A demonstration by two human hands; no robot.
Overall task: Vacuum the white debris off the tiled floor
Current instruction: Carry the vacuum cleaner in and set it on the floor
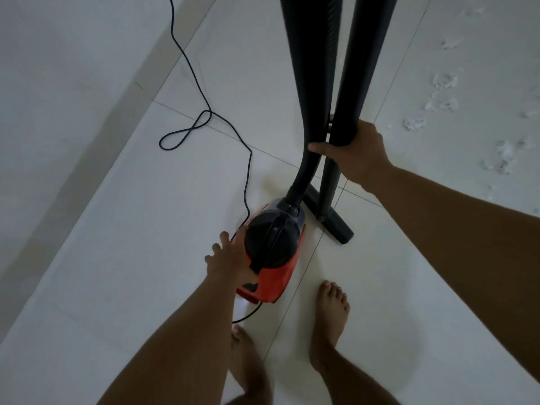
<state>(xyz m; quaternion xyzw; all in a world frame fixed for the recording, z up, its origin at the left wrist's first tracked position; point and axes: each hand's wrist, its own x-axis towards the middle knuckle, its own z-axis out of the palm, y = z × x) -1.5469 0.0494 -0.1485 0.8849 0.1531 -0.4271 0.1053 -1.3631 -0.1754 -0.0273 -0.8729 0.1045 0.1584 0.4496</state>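
A small red and black vacuum cleaner (pixel 273 255) stands on the pale tiled floor (pixel 131 229) in front of my bare feet. My left hand (pixel 230 258) rests against its left side with fingers spread. A black hose (pixel 309 83) rises from its front. My right hand (pixel 355 153) grips the black wand (pixel 358 68) together with the hose. The wand's flat black floor nozzle (pixel 336 222) sits on the tiles beside the vacuum cleaner. White debris (pixel 444 97) lies scattered in clumps on the tiles at the right.
A black power cord (pixel 204 118) loops across the floor on the left and runs to the vacuum's side. A white wall with a skirting edge (pixel 87 118) runs diagonally along the left. My two bare feet (pixel 330 323) stand just behind the vacuum.
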